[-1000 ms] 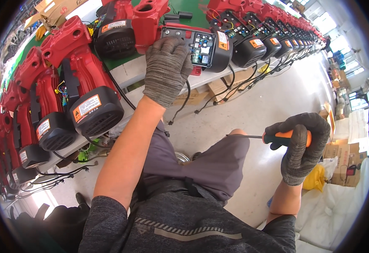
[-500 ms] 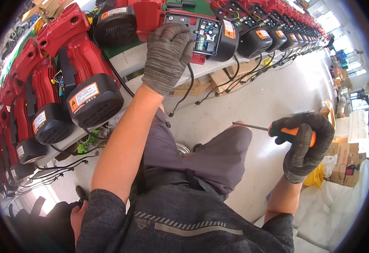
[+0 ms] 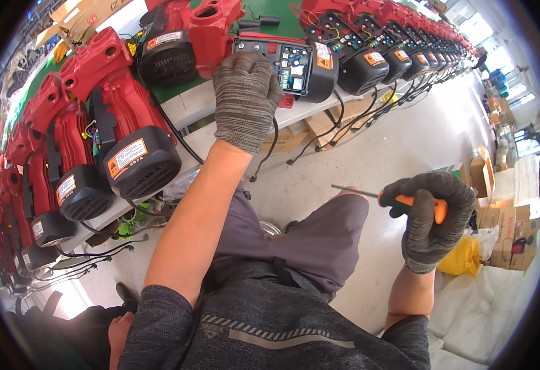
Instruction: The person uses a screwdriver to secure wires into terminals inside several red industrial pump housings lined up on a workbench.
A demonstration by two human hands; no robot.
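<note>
My left hand, in a grey knitted glove, rests on the near left part of an opened control box on a red and black electric pump. Its fingers are curled and pressed together; their tips, and whatever they may hold, are hidden. A circuit board shows uncovered in the box, right of the hand. Well apart from the pump, over the floor on the right, my gloved right hand is closed around the orange and black handle of a screwdriver. The blade points left.
More red pumps with black motor covers stand to the left and in a long row at the far right. Black power cables hang off the white bench edge. Cardboard boxes and a yellow bag lie right. Another person's hand shows lower left.
My right hand has moved a little left and slightly down with the screwdriver. The view has shifted slightly; my left hand stays at the same part of the control box.
</note>
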